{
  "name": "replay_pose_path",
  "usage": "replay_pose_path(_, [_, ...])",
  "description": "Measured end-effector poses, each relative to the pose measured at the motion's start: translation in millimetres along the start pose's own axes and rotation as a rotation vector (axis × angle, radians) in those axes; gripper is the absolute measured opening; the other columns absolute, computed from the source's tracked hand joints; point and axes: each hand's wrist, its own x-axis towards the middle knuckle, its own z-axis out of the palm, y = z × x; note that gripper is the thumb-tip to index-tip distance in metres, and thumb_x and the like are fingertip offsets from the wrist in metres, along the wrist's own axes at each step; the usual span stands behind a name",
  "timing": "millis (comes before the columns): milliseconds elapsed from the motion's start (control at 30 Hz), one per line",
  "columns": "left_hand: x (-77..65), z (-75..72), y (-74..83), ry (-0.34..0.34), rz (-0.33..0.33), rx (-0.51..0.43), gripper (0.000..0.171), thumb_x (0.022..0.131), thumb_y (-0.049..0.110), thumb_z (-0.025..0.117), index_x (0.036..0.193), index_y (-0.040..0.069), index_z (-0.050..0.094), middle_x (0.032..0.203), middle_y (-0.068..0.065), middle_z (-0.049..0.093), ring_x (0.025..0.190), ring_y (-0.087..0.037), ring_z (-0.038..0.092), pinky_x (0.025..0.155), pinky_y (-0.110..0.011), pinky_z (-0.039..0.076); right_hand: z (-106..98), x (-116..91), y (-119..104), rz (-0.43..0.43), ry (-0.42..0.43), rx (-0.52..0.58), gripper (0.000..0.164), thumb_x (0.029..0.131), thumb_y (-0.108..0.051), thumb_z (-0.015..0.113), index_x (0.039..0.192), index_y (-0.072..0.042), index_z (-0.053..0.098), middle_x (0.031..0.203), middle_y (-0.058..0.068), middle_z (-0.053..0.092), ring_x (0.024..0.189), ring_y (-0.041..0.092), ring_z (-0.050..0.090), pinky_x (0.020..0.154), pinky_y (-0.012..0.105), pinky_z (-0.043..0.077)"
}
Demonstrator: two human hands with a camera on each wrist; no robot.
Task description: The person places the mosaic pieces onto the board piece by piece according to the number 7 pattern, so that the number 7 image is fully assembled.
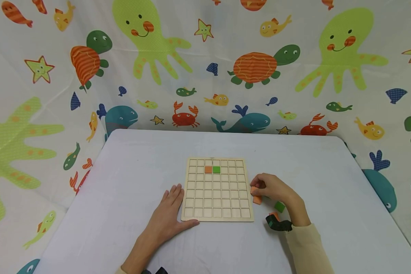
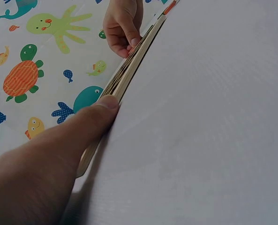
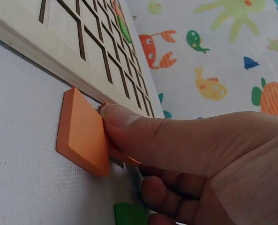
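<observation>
A square wooden grid board [image 1: 217,205] lies flat on the table. Side by side in its second row from the top sit an orange tile [image 1: 208,169] and a green tile [image 1: 216,169]. My left hand [image 1: 168,217] rests along the board's left side with fingers straight, its thumb touching the near edge. Beside the board's right edge, my right hand [image 1: 275,187] pinches an orange square tile [image 3: 122,157], partly hidden behind the thumb. Another orange tile [image 3: 85,136] lies on the cloth just nearer, close to the board's edge.
A loose green tile [image 1: 279,206] lies below the right hand. Nearer still, an orange tile [image 1: 274,216] is partly covered by the black wrist camera [image 1: 278,223]. The white table [image 1: 140,160] backs onto a curtain [image 1: 198,57] printed with sea animals.
</observation>
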Motion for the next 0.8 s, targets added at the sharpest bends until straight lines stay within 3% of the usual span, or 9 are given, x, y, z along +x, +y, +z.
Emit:
replay_pose_path(433, [-0.2, -0.5, 0.0, 0.005, 0.001, 0.003, 0.114, 0.074, 0.074, 0.072, 0.151, -0.004, 0.039, 0.162, -0.018, 0.033, 0.153, -0.032, 0.028, 0.127, -0.048, 0.024, -2.8, 0.1, -0.5, -0.005, -0.002, 0.006, 0.024, 0.086, -0.020, 0.080, 0.100, -0.009, 0.063, 0.084, 0.002, 0.059, 0.078, 0.015, 0.052, 0.066, 0.024, 0.044])
replay_pose_path(800, [-0.3, -1.1, 1.3, -0.015, -0.020, -0.019, 0.113, 0.076, 0.075, 0.069, 0.152, -0.003, 0.038, 0.163, -0.018, 0.031, 0.154, -0.032, 0.026, 0.127, -0.048, 0.023, -4.0, 0.8, 0.9, 0.027, 0.033, -0.009, 0.021, 0.085, -0.023, 0.081, 0.095, -0.012, 0.065, 0.087, 0.000, 0.064, 0.082, 0.017, 0.055, 0.075, 0.029, 0.048])
